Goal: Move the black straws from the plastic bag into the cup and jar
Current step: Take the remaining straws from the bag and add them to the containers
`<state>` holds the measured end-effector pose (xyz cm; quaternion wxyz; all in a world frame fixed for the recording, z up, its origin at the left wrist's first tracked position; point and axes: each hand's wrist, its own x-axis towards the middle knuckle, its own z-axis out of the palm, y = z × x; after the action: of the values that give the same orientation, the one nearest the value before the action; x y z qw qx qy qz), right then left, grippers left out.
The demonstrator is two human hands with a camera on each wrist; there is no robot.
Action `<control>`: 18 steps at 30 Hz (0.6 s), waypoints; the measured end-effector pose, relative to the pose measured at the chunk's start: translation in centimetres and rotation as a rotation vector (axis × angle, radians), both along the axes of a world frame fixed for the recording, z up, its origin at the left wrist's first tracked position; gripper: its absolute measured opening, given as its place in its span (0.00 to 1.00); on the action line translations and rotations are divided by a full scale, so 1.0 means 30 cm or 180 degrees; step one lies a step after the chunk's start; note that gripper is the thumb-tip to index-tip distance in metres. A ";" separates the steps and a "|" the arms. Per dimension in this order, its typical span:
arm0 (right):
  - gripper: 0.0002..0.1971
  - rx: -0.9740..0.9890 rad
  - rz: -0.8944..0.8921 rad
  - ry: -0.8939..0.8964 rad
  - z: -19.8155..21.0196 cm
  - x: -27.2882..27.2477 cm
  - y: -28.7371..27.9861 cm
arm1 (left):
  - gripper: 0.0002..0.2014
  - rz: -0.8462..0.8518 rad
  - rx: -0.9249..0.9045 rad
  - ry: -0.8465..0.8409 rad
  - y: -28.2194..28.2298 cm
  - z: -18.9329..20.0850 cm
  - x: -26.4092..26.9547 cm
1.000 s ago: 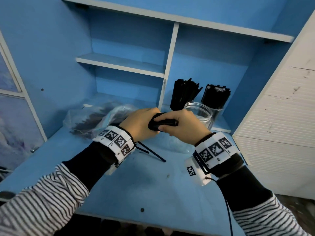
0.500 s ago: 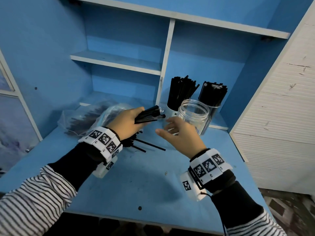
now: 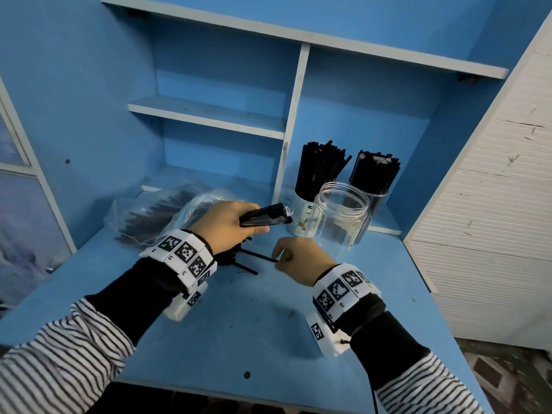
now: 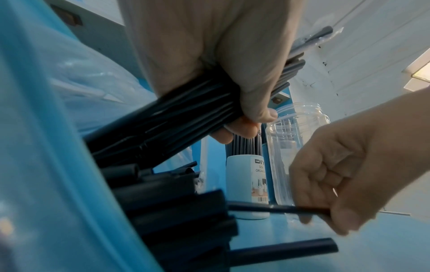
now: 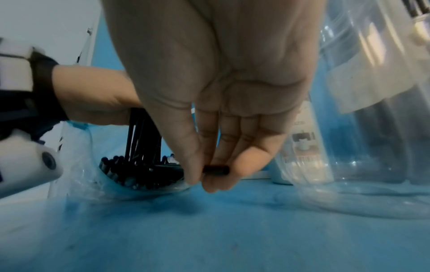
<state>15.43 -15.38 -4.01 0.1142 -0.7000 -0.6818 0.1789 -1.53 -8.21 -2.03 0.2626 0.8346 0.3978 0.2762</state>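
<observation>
My left hand (image 3: 228, 224) grips a bundle of black straws (image 3: 264, 218) above the desk, their ends pointing right toward the jar; the same bundle (image 4: 163, 117) fills the left wrist view. My right hand (image 3: 294, 259) pinches the end of a single black straw (image 3: 257, 256) lying on the desk, seen close as the straw tip (image 5: 215, 169) between thumb and fingers. The clear plastic bag (image 3: 149, 216) with more straws lies at the left back. An empty clear jar (image 3: 340, 216) stands just behind my right hand. A white cup (image 3: 300, 216) full of straws stands beside it.
A second clear container (image 3: 375, 177) packed with black straws stands behind the jar. Another loose straw (image 3: 246, 268) lies on the blue desk (image 3: 239, 324). Shelf divider (image 3: 291, 124) rises behind the cup; a white slatted cabinet (image 3: 493, 204) borders the right.
My right hand let go of the bundle, dropped to the desk and pinched a loose straw. My left hand keeps the bundle, raised slightly.
</observation>
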 end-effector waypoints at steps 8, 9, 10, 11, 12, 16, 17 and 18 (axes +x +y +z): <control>0.06 0.1745 -0.0097 0.0980 0.233 0.010 -0.054 | 0.11 -0.0073 -0.0201 -0.0555 -0.056 0.080 0.009; 0.04 0.1914 -0.0037 0.1083 0.259 0.010 -0.060 | 0.09 -0.0123 -0.0271 -0.0633 -0.058 0.084 0.015; 0.04 0.2079 0.0025 0.1188 0.283 0.008 -0.064 | 0.07 -0.0179 -0.0342 -0.0746 -0.057 0.087 0.025; 0.07 0.2189 0.0078 0.1302 0.303 0.008 -0.067 | 0.04 -0.0208 -0.0416 -0.0878 -0.052 0.087 0.036; 0.10 0.2239 0.0129 0.1428 0.323 0.006 -0.070 | 0.04 -0.0211 -0.0479 -0.1016 -0.052 0.090 0.047; 0.17 0.2304 0.0341 0.2024 0.396 -0.018 -0.097 | 0.11 -0.0492 -0.0543 -0.1364 -0.090 0.136 0.106; 0.19 0.2336 0.0368 0.2074 0.409 -0.023 -0.106 | 0.12 -0.0593 -0.0576 -0.1445 -0.108 0.151 0.121; 0.19 0.2373 0.0380 0.2053 0.419 -0.027 -0.114 | 0.13 -0.0668 -0.0628 -0.1529 -0.123 0.161 0.135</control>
<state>14.63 -18.81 8.55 0.5514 -0.4803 -0.6682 0.1366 2.52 -11.90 2.81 0.4566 0.7522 0.2606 0.3973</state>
